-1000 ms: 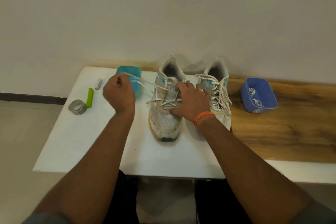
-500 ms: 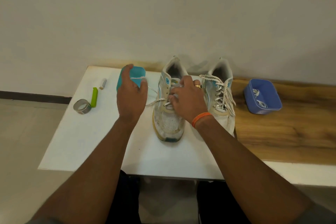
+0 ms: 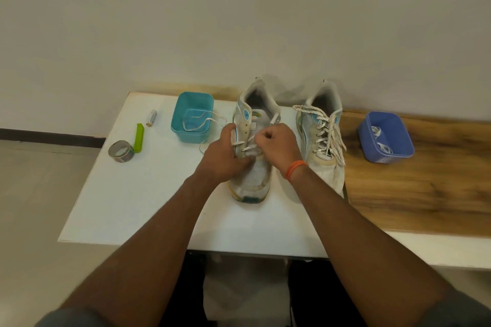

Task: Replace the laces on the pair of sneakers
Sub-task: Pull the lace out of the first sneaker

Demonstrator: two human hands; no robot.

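White speckled old lace (image 3: 245,147) is being unthreaded from the left sneaker (image 3: 252,167).
Left hand (image 3: 225,159) grips the sneaker's side; right hand (image 3: 276,145) pinches the lace, and next must draw it out of the lowest eyelets.

Even, soft indoor light, moderately bright. Faint shadows behind the sneakers' heels on the wall (image 3: 239,21). No glare on the white tabletop (image 3: 148,194). Wide-angle bowing at edges. Centre fairly sharp; forearms and sleeves at the bottom slightly soft. Mild compression haze.
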